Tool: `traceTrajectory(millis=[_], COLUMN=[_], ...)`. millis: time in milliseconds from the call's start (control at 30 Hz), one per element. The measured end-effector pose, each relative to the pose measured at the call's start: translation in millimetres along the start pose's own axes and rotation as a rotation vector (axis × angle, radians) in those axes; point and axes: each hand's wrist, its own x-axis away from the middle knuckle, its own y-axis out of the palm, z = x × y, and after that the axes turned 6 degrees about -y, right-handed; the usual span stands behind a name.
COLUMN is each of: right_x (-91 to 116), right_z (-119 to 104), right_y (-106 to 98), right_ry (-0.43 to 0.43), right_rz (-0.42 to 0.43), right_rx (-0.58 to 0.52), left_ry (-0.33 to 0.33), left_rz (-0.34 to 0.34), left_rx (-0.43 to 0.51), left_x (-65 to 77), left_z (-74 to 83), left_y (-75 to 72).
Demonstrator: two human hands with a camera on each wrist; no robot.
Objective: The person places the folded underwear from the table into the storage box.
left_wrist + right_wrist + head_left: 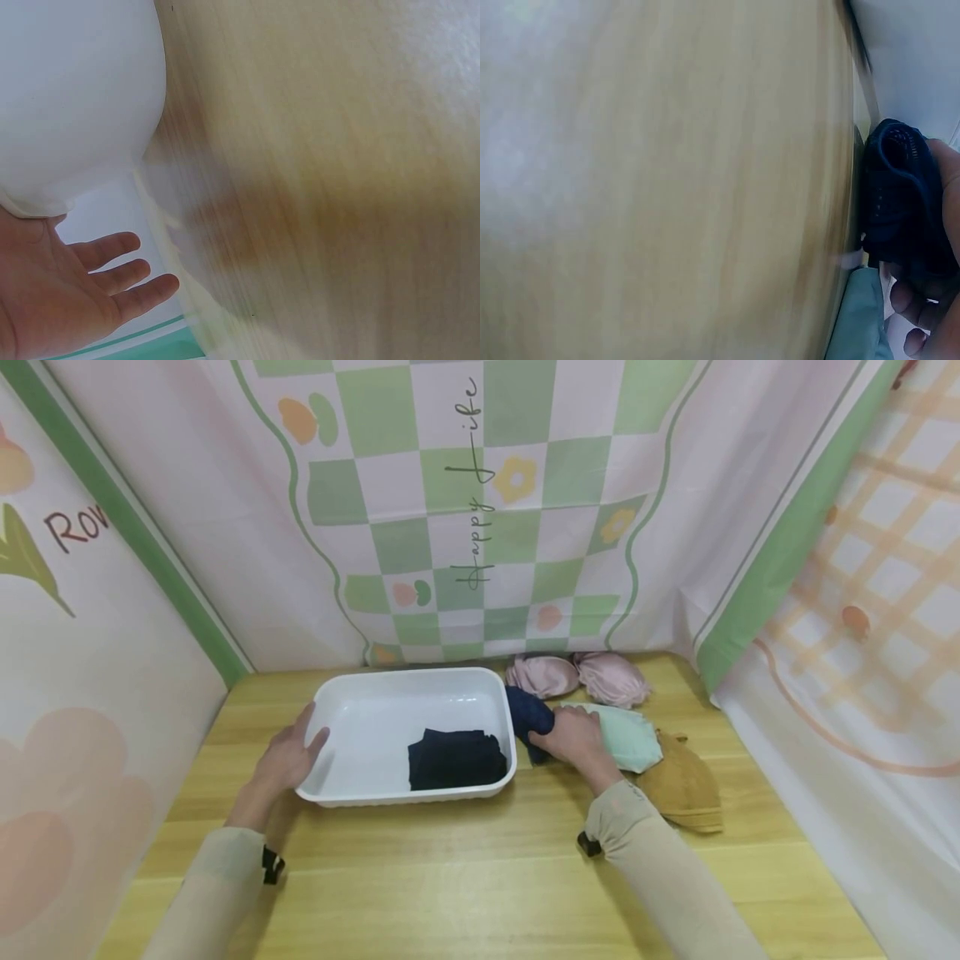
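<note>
A white plastic tray (pixel 367 727) stands on the wooden table, with a folded black garment (pixel 456 762) inside at its near right. My left hand (pixel 285 762) holds the tray's left rim, thumb over the edge; in the left wrist view several fingers stretch out below the rim, apart from the tray wall. At the tray's right side, my right hand (pixel 573 735) grips a navy bra (pixel 528 714). Its rounded, perforated cup shows in the right wrist view. Right of that hand lie a mint-green folded garment (pixel 626 739) and a mustard bra (pixel 682 785).
A pink satin bra (pixel 611 678) lies at the table's back edge, behind the mint garment. A printed curtain (pixel 495 510) hangs right behind the table, and further cloth hangs on both sides. The wooden table top (pixel 420 877) extends in front of the tray.
</note>
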Motion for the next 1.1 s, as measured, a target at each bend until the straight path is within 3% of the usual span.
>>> traceTrajectory(millis=[600, 1100], right_x=[2.2, 5.7], right_z=[8.3, 7.5], right_y=[0.5, -15.3], right_ry=[0.034, 0.020], right_rz=[0.120, 0.203], right_rx=[-0.174, -0.243], left_ry=[0.005, -0.003], left_rz=[-0.003, -0.010], left_rx=[-0.007, 0.005], left_x=[0.4, 1.5], left_z=[0.7, 1.4], left_y=[-0.5, -1.1])
